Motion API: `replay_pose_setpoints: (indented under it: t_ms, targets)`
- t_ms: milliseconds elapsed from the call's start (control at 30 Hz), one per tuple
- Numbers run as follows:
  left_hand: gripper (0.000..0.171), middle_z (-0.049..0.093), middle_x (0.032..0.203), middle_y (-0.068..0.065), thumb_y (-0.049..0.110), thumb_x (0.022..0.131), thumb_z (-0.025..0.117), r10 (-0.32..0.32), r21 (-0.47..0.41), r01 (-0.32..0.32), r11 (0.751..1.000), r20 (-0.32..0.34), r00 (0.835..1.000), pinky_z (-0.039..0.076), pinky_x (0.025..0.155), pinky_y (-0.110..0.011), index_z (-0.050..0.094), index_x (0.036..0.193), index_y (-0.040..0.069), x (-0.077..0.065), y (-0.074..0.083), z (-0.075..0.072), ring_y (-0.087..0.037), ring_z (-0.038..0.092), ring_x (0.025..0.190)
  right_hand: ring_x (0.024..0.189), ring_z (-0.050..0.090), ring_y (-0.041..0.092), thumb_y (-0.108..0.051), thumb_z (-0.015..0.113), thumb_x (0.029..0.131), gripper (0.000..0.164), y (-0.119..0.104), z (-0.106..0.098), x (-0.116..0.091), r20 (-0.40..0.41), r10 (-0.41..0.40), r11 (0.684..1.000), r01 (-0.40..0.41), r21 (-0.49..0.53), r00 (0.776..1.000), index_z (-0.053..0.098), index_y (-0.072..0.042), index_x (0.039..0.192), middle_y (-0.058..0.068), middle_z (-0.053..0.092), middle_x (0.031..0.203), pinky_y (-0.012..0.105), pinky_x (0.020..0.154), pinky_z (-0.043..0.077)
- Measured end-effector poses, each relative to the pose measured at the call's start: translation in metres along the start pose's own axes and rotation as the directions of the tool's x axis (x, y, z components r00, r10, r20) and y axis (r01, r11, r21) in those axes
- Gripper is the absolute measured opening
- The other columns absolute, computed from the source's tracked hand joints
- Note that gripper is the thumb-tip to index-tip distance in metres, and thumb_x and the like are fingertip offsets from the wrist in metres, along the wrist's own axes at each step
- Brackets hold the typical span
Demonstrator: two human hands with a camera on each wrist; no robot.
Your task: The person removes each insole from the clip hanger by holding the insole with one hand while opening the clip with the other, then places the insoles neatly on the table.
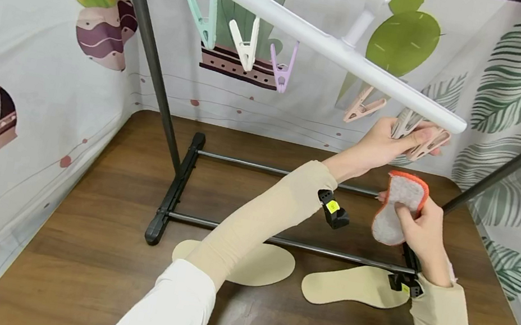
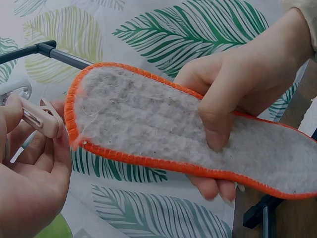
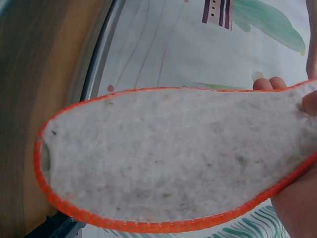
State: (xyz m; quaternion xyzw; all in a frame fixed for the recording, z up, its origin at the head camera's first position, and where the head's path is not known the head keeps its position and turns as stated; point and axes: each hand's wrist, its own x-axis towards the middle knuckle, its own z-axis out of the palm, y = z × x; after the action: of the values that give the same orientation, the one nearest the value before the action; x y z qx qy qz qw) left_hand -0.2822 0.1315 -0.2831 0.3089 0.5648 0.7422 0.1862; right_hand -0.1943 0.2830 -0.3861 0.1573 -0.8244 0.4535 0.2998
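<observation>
My left hand (image 1: 377, 146) is up at the right end of a white hanger bar (image 1: 328, 42). Its thumb and fingers pinch a pink clothespin (image 2: 43, 119) that hangs there. A whitish clothespin (image 1: 406, 123) hangs right beside it. Below, my right hand (image 1: 427, 234) grips a grey fuzzy insole (image 1: 406, 196) with orange stitched edging, thumb on its face and fingers behind. In the left wrist view the insole's rounded end lies right at the clothespin's tip. The right wrist view is mostly filled by the insole's other, wide end.
More clothespins, mint (image 1: 206, 23), white (image 1: 244, 46), purple (image 1: 282, 69) and pink (image 1: 364, 106), hang along the bar. A black rack frame (image 1: 173, 194) stands on the wooden table (image 1: 88, 249). Two beige insoles, one left (image 1: 269, 266) and one right (image 1: 348, 287), lie in front.
</observation>
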Motion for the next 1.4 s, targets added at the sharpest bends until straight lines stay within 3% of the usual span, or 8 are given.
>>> replay_pose_setpoints:
  t_ms: [200, 367, 700, 833, 1067, 1200, 1400]
  targets:
    - [0.033, 0.069, 0.113, -0.020, 0.017, 0.101, 0.050, -0.009, 0.040, 0.009, 0.999, 0.004, 1.000, 0.052, 0.073, -0.014, 0.058, 0.131, 0.005, -0.001, 0.000, 0.000, -0.001, 0.068, 0.086, 0.070, 0.058, -0.011, 0.015, 0.057, 0.079, 0.039, -0.002, -0.010, -0.001, 0.003, 0.102, 0.995, -0.102, 0.000, 0.995, 0.066, -0.018, 0.098, -0.029, 0.063, 0.086, 0.005, 0.061, 0.044]
    - [0.033, 0.068, 0.114, -0.021, 0.016, 0.101, 0.049, -0.005, 0.044, 0.005, 0.999, 0.002, 1.000, 0.052, 0.076, -0.014, 0.058, 0.131, 0.005, -0.002, 0.001, -0.001, -0.001, 0.068, 0.086, 0.062, 0.056, -0.011, 0.016, 0.058, 0.078, 0.047, 0.002, -0.021, 0.000, 0.015, 0.131, 0.991, -0.131, 0.011, 0.991, 0.064, -0.027, 0.094, -0.027, 0.063, 0.081, 0.006, 0.056, 0.044]
    - [0.033, 0.066, 0.117, -0.020, 0.014, 0.101, 0.050, 0.002, 0.056, -0.001, 0.998, -0.024, 1.000, 0.053, 0.082, -0.014, 0.057, 0.132, 0.004, -0.001, -0.002, -0.006, -0.009, 0.070, 0.092, 0.066, 0.060, -0.007, 0.018, 0.055, 0.078, 0.046, 0.004, -0.040, -0.001, -0.014, 0.224, 0.971, -0.222, 0.086, 0.974, 0.065, -0.023, 0.096, -0.021, 0.066, 0.081, 0.008, 0.057, 0.048]
    - [0.034, 0.065, 0.119, -0.021, 0.014, 0.101, 0.050, 0.006, 0.032, -0.006, 0.999, -0.011, 1.000, 0.053, 0.082, -0.015, 0.056, 0.133, 0.004, -0.001, -0.002, -0.006, -0.009, 0.070, 0.091, 0.067, 0.061, -0.005, 0.021, 0.053, 0.077, 0.045, 0.005, -0.047, -0.002, -0.017, 0.233, 0.958, -0.226, 0.179, 0.972, 0.067, -0.018, 0.095, -0.016, 0.068, 0.082, 0.008, 0.058, 0.048]
    - [0.033, 0.064, 0.120, -0.022, 0.011, 0.101, 0.049, 0.043, 0.014, -0.043, 0.999, -0.023, 0.999, 0.054, 0.084, -0.017, 0.057, 0.131, 0.001, -0.002, -0.002, -0.006, -0.013, 0.071, 0.093, 0.073, 0.067, 0.002, 0.024, 0.050, 0.077, 0.040, 0.007, -0.055, -0.006, 0.011, 0.233, 0.874, -0.215, 0.435, 0.972, 0.067, -0.005, 0.099, -0.004, 0.072, 0.085, 0.012, 0.060, 0.052]
    - [0.033, 0.064, 0.120, -0.021, 0.012, 0.100, 0.050, 0.027, 0.013, -0.027, 1.000, -0.030, 0.999, 0.054, 0.084, -0.016, 0.057, 0.131, 0.002, -0.001, -0.001, -0.005, -0.012, 0.071, 0.091, 0.070, 0.066, 0.004, 0.025, 0.048, 0.076, 0.038, 0.007, -0.059, -0.007, -0.055, 0.248, 0.849, -0.190, 0.492, 0.967, 0.067, -0.001, 0.095, -0.001, 0.072, 0.081, 0.013, 0.059, 0.052]
    - [0.033, 0.064, 0.122, -0.021, 0.012, 0.100, 0.051, 0.037, -0.009, -0.037, 0.999, -0.029, 0.999, 0.055, 0.085, -0.019, 0.057, 0.130, 0.001, -0.001, 0.000, -0.005, -0.009, 0.071, 0.087, 0.063, 0.063, 0.006, 0.025, 0.045, 0.072, 0.037, 0.012, -0.064, -0.006, -0.175, 0.329, 0.840, -0.203, 0.503, 0.928, 0.069, 0.001, 0.087, 0.001, 0.070, 0.074, 0.013, 0.055, 0.049]
